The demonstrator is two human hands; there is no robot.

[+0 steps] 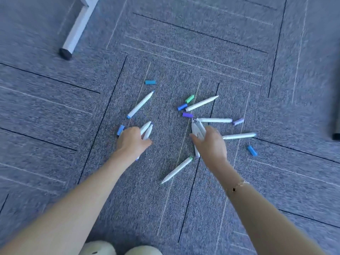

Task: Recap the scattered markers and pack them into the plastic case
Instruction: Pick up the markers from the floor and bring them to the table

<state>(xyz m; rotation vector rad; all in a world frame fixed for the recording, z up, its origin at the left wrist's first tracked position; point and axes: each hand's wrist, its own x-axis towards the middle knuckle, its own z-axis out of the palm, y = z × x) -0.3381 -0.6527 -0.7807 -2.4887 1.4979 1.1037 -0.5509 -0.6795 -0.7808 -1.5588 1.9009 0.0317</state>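
Both hands reach down to the grey carpet [239, 61]. The left hand [131, 139] grips two uncapped markers [147, 130]; the right hand [211, 142] clutches a bundle of markers [197, 128]. Loose markers [140, 104] and caps [150, 82] lie scattered around them.

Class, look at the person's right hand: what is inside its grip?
The right hand grips a bundle of white markers, tips pointing away. Their lower ends and exact count are covered by the hand; one end pokes out below.

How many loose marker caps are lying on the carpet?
7: a light blue cap farthest away, green, dark blue and purple clustered mid-floor, lavender right of those, blue far right, blue beside the left hand. Hands may hide more.
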